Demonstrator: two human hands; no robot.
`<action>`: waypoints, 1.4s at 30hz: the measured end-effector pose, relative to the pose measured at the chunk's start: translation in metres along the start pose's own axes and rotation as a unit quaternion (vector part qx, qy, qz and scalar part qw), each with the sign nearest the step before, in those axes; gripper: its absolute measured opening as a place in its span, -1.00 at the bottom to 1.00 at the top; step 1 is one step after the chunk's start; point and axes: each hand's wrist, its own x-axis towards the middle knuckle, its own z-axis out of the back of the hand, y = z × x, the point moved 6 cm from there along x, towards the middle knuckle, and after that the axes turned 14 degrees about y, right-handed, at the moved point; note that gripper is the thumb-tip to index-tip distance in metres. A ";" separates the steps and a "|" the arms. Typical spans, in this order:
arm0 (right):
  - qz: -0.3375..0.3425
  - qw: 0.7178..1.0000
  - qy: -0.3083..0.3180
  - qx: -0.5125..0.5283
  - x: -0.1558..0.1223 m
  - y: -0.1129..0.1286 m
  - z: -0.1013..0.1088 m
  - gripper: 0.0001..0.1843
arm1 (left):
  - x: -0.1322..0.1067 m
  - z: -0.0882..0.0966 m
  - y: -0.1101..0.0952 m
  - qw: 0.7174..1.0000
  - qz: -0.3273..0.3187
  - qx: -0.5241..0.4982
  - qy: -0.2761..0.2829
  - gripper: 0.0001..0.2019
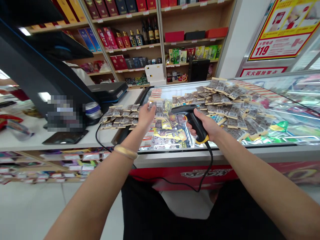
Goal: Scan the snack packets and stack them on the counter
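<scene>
My right hand [208,126] grips a black handheld barcode scanner [191,118] with a yellow base, its black cable hanging down over the freezer's front edge. The scanner head points left toward my left hand [145,115], which pinches a small packet [151,106] lifted just above the rows of like packets. Several small grey-and-yellow packets [225,100] lie spread in rows over the glass lid of the chest freezer [190,156]. A pale bangle sits on my left wrist.
A black checkout screen [37,70] stands on the white counter [27,140] at left, with more packets [117,116] beside it. Shelves of boxes and bottles [140,33] line the back wall. A red and yellow poster [285,30] hangs at upper right.
</scene>
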 end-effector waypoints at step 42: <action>0.159 0.980 -0.115 -0.036 -0.125 0.046 0.080 -0.42 | -0.043 -0.180 -0.099 0.916 -0.149 0.243 0.283 -0.78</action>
